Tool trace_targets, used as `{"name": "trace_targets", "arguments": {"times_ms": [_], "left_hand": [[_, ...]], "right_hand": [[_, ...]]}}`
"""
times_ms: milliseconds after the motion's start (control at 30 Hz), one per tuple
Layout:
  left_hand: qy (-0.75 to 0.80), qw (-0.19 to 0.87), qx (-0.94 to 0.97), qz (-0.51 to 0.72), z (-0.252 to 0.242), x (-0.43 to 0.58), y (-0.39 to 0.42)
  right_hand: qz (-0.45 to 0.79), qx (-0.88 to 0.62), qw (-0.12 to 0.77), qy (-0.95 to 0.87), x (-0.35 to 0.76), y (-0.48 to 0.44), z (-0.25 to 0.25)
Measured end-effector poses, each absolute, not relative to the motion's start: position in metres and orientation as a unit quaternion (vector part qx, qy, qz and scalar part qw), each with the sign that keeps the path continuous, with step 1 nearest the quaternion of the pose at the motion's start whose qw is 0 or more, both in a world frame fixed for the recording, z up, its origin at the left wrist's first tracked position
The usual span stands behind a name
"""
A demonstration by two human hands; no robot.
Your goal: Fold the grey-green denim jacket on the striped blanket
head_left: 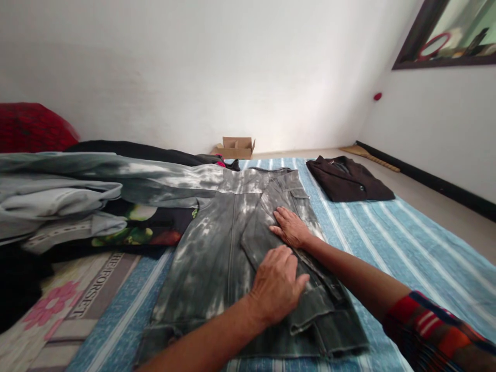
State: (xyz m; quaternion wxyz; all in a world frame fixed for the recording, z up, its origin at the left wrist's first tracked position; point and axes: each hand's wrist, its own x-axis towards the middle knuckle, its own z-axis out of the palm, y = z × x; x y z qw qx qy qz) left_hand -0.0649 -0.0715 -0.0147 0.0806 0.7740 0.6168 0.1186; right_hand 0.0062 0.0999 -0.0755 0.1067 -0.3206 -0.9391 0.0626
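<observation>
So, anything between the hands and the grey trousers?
Nothing visible. The left hand and right hand both lie flat on the trousers, palms down on the folded-over leg.

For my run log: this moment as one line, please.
left hand: flat on grey trousers | right hand: flat on grey trousers | nearby: dark jacket

A room in a home: a blue striped sheet (387,232) lies spread with grey jeans (209,248), heaped clothes (77,196) and a folded dark jacket (349,181); a red pillow (31,126) and framed mirror (445,41) flank white walls.
</observation>
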Motion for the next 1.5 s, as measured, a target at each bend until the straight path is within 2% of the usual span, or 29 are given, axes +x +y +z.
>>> {"name": "trace_targets", "arguments": {"times_ms": [133,267,700,1167,1500], "left_hand": [[0.505,0.208,0.831,0.109,-0.030,-0.052,-0.081],[0.496,0.257,0.825,0.081,-0.042,-0.052,-0.079],[0.499,0.306,0.803,0.111,-0.027,-0.052,-0.086],[0.496,0.299,0.804,0.133,-0.030,-0.053,-0.088],[0.507,0.282,0.803,0.136,-0.036,-0.054,-0.090]], "right_hand": [[0.052,-0.318,0.111,-0.940,0.007,0.099,-0.074],[0.054,-0.321,0.111,-0.939,0.007,0.097,-0.074],[0.053,-0.317,0.127,-0.938,0.005,0.096,-0.086],[0.045,-0.311,0.120,-0.942,0.004,0.100,-0.093],[0.043,-0.338,0.106,-0.934,-0.007,0.095,-0.074]]}}
